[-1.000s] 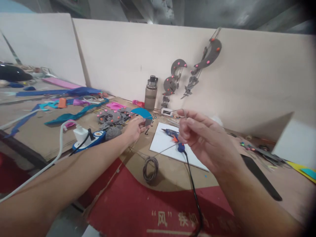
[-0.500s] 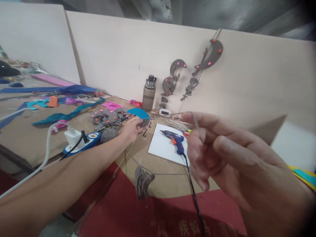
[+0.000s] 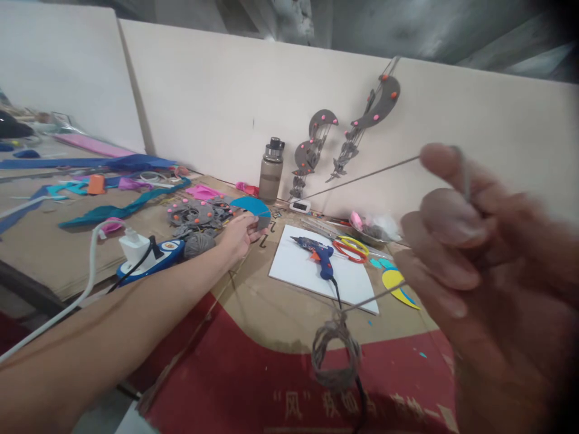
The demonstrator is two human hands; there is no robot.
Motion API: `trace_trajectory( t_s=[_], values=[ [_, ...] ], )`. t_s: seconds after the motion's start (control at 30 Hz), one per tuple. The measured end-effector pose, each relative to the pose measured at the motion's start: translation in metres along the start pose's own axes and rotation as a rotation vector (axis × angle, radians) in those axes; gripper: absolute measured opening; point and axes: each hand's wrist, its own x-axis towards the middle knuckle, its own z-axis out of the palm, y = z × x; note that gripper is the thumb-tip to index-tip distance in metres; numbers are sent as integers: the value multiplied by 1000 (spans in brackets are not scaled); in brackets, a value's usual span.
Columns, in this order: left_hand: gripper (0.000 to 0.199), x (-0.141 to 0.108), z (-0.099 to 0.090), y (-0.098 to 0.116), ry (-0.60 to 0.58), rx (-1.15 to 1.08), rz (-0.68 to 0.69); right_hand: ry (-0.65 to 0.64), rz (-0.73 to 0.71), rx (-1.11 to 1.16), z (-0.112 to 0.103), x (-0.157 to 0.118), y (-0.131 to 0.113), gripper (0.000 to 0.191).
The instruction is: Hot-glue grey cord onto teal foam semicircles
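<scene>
My left hand (image 3: pixel 237 238) is closed on the edge of a rounded piece, blue (image 3: pixel 253 205) on its upper part and grey below, over the cardboard. Close to the camera on the right, my right hand (image 3: pixel 456 235) is raised, its fingers pinched on grey yarn (image 3: pixel 362 177). The yarn runs taut from the right fingertips down to the piece at my left hand. A second length drops from the right hand to a loose coil of yarn (image 3: pixel 319 349), which hangs over the red part of the cardboard.
A blue glue gun (image 3: pixel 322 256) lies on a white board (image 3: pixel 289 268), with scissors (image 3: pixel 350 250) beside it. Behind stand a bottle (image 3: pixel 270 175) and a bowl (image 3: pixel 384 240). Grey felt pieces (image 3: pixel 194 212) and a power strip (image 3: pixel 156 259) are at left. Felt garlands (image 3: pixel 384 105) hang on the wall.
My right hand has moved up and right, drawing the yarn out longer and tighter. The yarn coil has swung right. My left hand stays on the blue and grey piece.
</scene>
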Motion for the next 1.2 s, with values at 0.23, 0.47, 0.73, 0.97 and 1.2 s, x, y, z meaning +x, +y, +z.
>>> trace_trajectory(
  t_s=[0.23, 0.47, 0.73, 0.97, 1.2],
  values=[
    [18, 4, -4, -4, -31, -14, 37, -191, 141, -30, 9, 2, 23, 12],
    [15, 4, -4, -6, -32, 29, 47, -587, 15, -705, 13, 13, 56, 27],
    [20, -4, 1, 0, -34, 54, 23, -208, 233, -1407, -37, 47, 101, 43],
    [27, -15, 8, 6, -71, 112, 117, -263, 534, -1544, -58, 47, 162, 38],
    [28, -18, 11, 6, -105, 131, 128, -8, 770, -1089, -63, 53, 173, 14]
  ],
)
